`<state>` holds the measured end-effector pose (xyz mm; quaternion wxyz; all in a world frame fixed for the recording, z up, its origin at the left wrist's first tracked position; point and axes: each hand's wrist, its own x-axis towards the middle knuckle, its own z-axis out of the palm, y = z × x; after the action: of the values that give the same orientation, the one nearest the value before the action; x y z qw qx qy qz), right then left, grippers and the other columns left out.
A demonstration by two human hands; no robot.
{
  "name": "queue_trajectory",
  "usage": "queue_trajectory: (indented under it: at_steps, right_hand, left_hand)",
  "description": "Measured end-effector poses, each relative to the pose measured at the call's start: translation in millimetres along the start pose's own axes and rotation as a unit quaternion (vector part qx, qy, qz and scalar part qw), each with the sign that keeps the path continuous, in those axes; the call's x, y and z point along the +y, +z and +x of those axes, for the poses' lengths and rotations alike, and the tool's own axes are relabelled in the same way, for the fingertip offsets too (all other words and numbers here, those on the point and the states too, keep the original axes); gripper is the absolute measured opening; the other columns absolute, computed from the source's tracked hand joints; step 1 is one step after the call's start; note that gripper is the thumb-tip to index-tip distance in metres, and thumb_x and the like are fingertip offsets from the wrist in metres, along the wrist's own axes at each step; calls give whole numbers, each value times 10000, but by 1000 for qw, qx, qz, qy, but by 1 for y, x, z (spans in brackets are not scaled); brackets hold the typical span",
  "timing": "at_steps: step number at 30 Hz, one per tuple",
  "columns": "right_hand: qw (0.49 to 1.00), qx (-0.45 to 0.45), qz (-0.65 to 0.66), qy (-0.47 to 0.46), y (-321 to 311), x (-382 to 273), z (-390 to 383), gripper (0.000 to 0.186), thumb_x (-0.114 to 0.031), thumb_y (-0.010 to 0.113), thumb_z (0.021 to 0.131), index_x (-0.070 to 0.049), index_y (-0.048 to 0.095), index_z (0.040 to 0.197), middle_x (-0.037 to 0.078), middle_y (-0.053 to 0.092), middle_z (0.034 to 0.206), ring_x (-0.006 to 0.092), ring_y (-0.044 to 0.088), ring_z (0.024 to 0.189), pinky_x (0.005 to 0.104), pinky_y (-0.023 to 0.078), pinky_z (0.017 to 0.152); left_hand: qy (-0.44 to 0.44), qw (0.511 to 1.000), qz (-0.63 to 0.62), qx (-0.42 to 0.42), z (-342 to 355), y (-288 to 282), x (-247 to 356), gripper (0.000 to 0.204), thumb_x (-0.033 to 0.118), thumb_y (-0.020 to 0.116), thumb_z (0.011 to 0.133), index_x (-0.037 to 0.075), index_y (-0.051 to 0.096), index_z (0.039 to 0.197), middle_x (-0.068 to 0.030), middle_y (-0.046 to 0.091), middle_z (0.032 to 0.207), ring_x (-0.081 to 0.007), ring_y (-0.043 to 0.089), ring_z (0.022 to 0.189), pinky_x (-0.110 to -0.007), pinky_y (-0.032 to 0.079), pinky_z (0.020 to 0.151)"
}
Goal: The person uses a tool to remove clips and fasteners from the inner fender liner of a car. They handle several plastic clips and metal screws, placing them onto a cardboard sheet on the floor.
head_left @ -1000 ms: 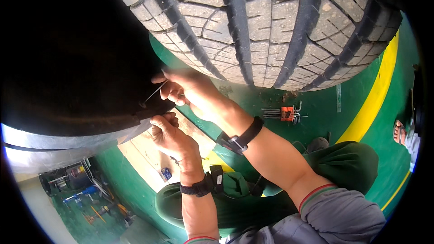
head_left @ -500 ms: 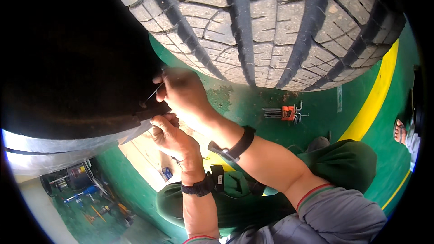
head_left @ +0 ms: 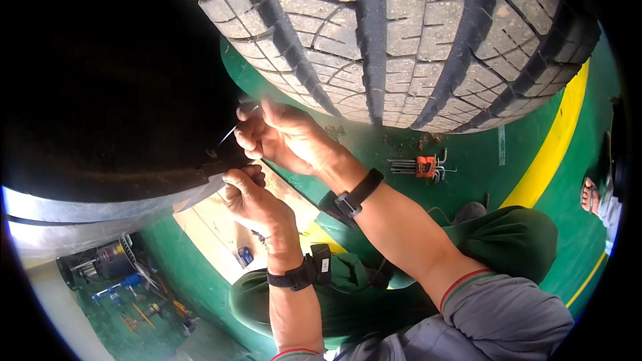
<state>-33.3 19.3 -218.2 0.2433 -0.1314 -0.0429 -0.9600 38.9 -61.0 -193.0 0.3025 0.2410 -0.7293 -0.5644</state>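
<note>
My right hand has a thin metal hex key pinched between its fingers, with the palm turned partly upward. The key slants down to a small round fastener in the dark liner of the wheel arch. Just below, my left hand is closed, thumb and fingers pinching the corner of the liner and the silver bumper. The fingertips of that hand are partly hidden. Above and to the right of both hands looms the worn tread of a large tire.
An orange holder of hex keys lies on the green floor beneath the tire. A wooden board carries a small blue item. Tools, including a blue one, lie lower left. At the far right shows another person's foot.
My right hand has rolled over, its palm and fingers now facing up around the key. My left hand stays at the bumper edge. The tire sits slightly farther right in view.
</note>
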Motion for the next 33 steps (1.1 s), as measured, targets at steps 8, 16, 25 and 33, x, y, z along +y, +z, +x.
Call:
queue_trajectory:
  at_steps: [8,16,25,33]
  right_hand:
    - [904,182,-369,-115,29,-3,16,497,-514,499,984,-41,616,880,35,583,675,101,549,593,245,423,541]
    - [914,315,-247,62,30,-16,17,293,-251,455,1002,-47,575,830,-8,496,598,93,394,490,234,322,483]
    - [953,276,67,104,9,-6,8,65,-70,476,946,-46,535,933,-55,440,583,46,356,496,184,267,450]
    - [996,83,-9,6,8,-7,12,300,-384,645,941,-96,566,942,-46,496,701,49,429,642,207,335,564]
  left_hand:
    - [1,1000,5,-7,1,-3,-4,480,404,516,1015,45,554,698,-19,567,642,-93,455,605,-251,379,617]
    - [0,1000,-5,-5,1,0,-3,526,524,552,967,76,535,693,8,519,662,-92,408,625,-251,337,618]
    - [1,1000,-4,-12,0,-1,-3,503,486,534,990,74,515,702,11,491,660,-93,390,627,-246,342,621]
    - [0,1000,7,-4,0,-1,-2,477,395,511,1021,42,552,702,-16,560,649,-96,452,610,-247,377,613]
